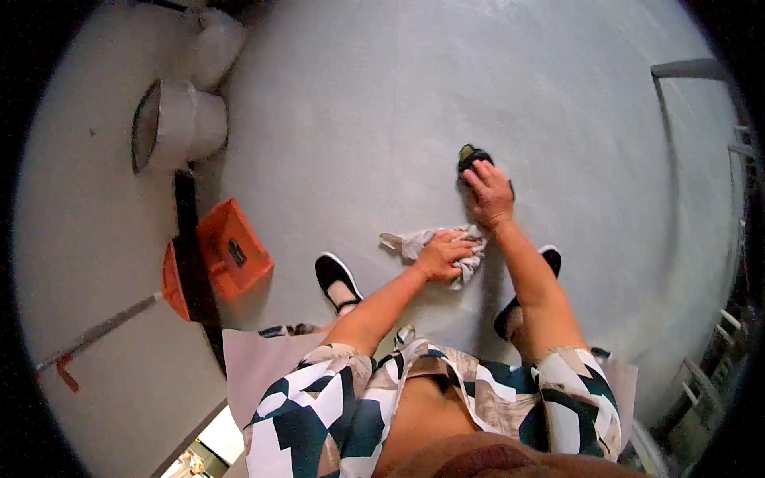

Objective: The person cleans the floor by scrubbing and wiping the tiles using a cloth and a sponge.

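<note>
My left hand (445, 256) presses down on a crumpled pale grey cloth (413, 240) on the grey floor (358, 135), its fingers bent over the bunched part. A loose end of the cloth spreads to the left. Farther forward and to the right, my right hand (490, 195) grips a small black object with a yellow-green patch (470, 153), which rests on the floor. My fingers cover much of that object, and its exact kind cannot be made out.
An orange dustpan (243, 253) with a long handle (111, 323) stands at the left, near a pale round container (209, 126). A whitish bag (217, 44) lies beyond it. Dark metal framing (689, 69) stands at the right. My black shoes (335, 275) flank the cloth.
</note>
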`<state>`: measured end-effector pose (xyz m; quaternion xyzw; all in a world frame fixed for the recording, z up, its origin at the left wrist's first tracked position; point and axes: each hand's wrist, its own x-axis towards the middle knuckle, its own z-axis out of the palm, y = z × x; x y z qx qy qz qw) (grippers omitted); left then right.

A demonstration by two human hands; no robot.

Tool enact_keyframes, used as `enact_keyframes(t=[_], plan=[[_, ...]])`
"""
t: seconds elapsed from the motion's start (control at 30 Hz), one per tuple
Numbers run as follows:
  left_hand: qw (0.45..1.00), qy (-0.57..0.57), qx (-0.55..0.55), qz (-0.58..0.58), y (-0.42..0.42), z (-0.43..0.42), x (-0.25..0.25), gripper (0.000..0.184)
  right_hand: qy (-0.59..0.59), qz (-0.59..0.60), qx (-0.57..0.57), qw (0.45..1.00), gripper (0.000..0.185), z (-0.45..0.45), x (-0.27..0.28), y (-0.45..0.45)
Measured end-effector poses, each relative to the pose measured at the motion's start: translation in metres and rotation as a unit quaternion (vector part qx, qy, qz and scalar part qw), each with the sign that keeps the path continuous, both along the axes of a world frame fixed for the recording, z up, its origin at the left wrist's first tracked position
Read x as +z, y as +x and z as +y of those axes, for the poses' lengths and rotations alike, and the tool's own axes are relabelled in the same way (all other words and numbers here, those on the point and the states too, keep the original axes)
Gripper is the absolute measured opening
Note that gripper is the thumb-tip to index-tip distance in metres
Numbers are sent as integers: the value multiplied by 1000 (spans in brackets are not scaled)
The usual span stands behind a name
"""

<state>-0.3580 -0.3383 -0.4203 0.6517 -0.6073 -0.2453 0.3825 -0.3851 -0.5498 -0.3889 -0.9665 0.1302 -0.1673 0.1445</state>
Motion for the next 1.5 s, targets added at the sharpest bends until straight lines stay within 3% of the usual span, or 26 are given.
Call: enact_keyframes(t=[0.17,0.3,0.4,0.47,0.53,0.6,0.63,0.67,0.7,0.73,0.8,0.87,0.9,0.93,0.97,1.0,1.03,1.07,1.17,1.2,1.23,1.27,1.3,1.33,1.4,1.5], plan=[[998,28,41,33,-13,17,-5,25,41,42,12,998,45,54,-13,-45],[993,92,51,55,-11,23,-11,25,68,46,28,996,44,70,-17,-45],[972,218,31,85,-11,36,-54,30,124,46,16,991,46,92,-18,-54],[957,191,102,190,-1,41,-67,31,113,38,10,993,46,93,-25,-48],[910,287,151,258,14,41,-55,31,155,89,37,983,43,89,-23,-43],[948,235,141,164,37,28,-70,32,183,160,9,970,37,67,-28,-34],[955,200,159,151,48,21,-61,32,370,190,-50,908,34,50,-13,-23],[906,130,208,346,51,17,-23,34,542,215,-99,806,32,45,5,-15],[816,39,247,521,55,12,18,36,575,169,-108,793,30,37,15,-9],[593,-57,243,766,63,-4,38,37,609,123,-115,775,28,27,22,-4],[633,-47,302,711,70,-12,68,40,424,138,17,895,29,9,40,-2],[710,-35,235,663,97,-15,55,41,463,107,-2,880,31,-15,90,16],[797,-28,273,538,137,-23,53,40,466,71,-31,882,34,-42,71,69],[711,-103,305,625,148,-35,59,39,449,95,-63,886,35,-65,102,83],[671,-133,332,650,155,-38,60,38,360,47,-40,931,35,-76,134,84],[629,-164,356,672,163,-43,56,37,397,33,-33,917,35,-92,161,84],[693,-166,361,602,174,-44,49,36,268,63,-47,960,35,-116,182,87],[676,-180,353,621,190,-49,42,35,298,15,-9,954,35,-169,163,98],[655,-216,316,652,234,-52,4,37,272,35,-9,962,39,-188,283,77],[653,-221,304,657,248,-47,-21,38,180,10,-8,984,40,-202,295,69],[668,-214,272,659,265,-50,-44,44,270,8,0,963,41,-230,296,60],[647,-208,287,675,260,-48,-45,46,98,-38,47,993,38,-239,302,47],[626,-200,300,691,250,-45,-41,47,85,-12,28,996,35,-237,312,27],[606,-193,314,705,246,-47,-33,49,237,33,-83,967,33,-235,313,6],[581,-209,377,690,249,-54,-55,51,196,13,-72,978,35,-251,294,-28],[600,-164,357,697,243,-44,-52,49,199,-51,-249,947,36,-274,214,-138]])
